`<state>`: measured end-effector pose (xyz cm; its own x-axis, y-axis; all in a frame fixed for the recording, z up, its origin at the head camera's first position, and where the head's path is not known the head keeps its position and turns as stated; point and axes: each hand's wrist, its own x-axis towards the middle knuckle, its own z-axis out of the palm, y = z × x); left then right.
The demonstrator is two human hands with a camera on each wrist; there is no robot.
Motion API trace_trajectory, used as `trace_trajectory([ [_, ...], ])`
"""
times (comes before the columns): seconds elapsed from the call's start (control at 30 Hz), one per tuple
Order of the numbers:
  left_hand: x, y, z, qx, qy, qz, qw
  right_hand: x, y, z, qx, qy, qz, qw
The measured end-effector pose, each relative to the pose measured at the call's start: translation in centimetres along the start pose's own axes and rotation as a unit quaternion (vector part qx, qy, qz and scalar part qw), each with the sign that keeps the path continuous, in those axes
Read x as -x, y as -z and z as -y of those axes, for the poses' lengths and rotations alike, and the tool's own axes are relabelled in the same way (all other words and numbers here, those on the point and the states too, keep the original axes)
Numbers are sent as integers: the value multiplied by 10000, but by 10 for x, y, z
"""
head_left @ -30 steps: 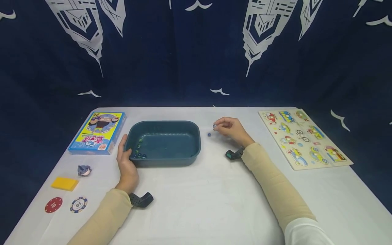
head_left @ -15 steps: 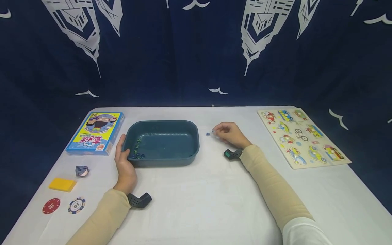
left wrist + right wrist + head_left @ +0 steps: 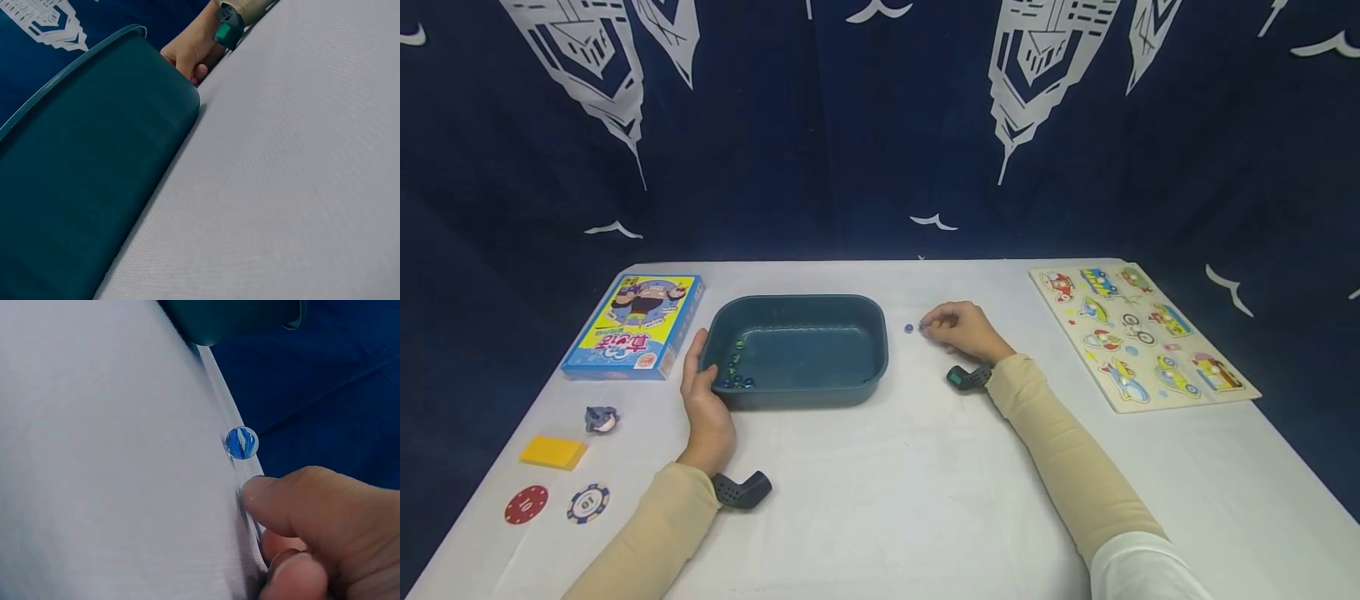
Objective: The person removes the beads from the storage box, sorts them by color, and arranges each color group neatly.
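A dark teal rectangular tub (image 3: pixel 797 396) stands on the white table in the head view, with several small glass marbles (image 3: pixel 733 371) at its left end. My left hand (image 3: pixel 709 417) grips the tub's left end, thumb at the rim and fingers along the outside. Right of the tub, my right hand (image 3: pixel 966 331) pinches a small marble (image 3: pixel 922 327) at its fingertips, down by the tabletop; the right wrist view hides this marble behind the thumb. Just beyond the thumb there, a clear marble with a blue swirl (image 3: pixel 242 442) lies on the cloth, apart from the hand.
At the left are a blue and yellow box (image 3: pixel 634 327), a small shark figure (image 3: pixel 601 419), a yellow block (image 3: pixel 553 452), a red chip (image 3: pixel 526 505) and a white-and-blue chip (image 3: pixel 587 504). A wooden picture puzzle board (image 3: pixel 1142 337) lies at the right. A navy curtain (image 3: pixel 820 150) hangs behind.
My right hand has lowered to the tabletop with its marble, close beside the other marble. The left hand keeps its hold on the tub. The whole head view has shifted slightly.
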<state>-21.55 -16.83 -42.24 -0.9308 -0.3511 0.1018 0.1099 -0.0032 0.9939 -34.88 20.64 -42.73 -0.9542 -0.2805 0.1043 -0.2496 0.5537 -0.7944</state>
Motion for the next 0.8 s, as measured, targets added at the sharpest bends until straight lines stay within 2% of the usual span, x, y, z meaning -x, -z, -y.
trace_trajectory([
  [0.1,-1,1,0,40,-1,3,10000,-1,1,2,-225,-121,16,9997],
  [0.23,-1,1,1,28,31,5,10000,-4,3,5,-970,-274,-2,9949],
  [0.33,-1,2,1,27,14,9,10000,-6,7,15,-1405,-318,-25,9896],
  [0.43,-1,2,0,31,-14,-6,10000,-8,10,35,-1560,-316,70,9872],
  [0.6,-1,2,0,99,22,-37,9999,-16,11,72,-1591,-96,525,9858],
  [0.8,-2,1,1,162,24,-21,9999,-32,-1,117,-1672,322,1298,9768],
])
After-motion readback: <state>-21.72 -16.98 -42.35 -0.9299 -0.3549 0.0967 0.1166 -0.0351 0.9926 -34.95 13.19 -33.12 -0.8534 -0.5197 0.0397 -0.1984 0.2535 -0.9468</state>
